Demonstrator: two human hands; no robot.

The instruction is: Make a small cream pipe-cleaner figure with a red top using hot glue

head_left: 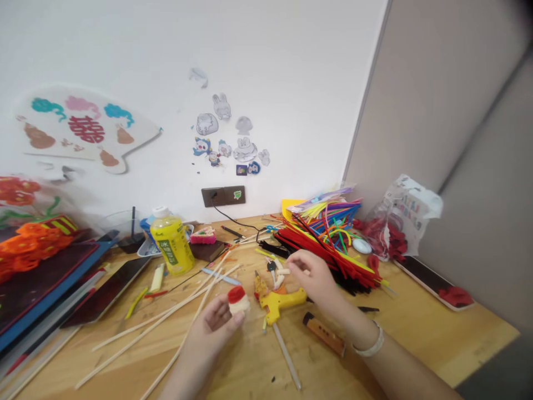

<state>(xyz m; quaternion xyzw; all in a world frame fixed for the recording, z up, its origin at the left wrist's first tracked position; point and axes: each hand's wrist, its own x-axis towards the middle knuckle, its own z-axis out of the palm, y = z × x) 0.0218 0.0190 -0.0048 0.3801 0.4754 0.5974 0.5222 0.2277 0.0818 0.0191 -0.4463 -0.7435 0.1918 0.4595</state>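
My left hand [219, 322] is closed around a small craft piece [238, 300], red on top and cream below. Right of it lies a yellow glue gun [281, 303] on the table, a pale glue stick [286, 355] reaching out toward the front. My right hand [312, 275] hovers beyond the glue gun with its fingers bent together beside some small cream pieces [281, 272]. Whatever sits between those fingertips is too small to make out. A key with a black head [272, 266] rests near the cream pieces. An orange-brown utility-knife-like tool [325, 333] lies below my right forearm.
Bundles of pipe cleaners [325, 244] are heaped at the back right, near a bag of red pieces [395, 222]. Long thin wooden sticks [166, 322] cross the left side. A yellow drink bottle [171, 241] stands behind them. A tablet [110, 291] and orange flowers [33, 244] sit far left.
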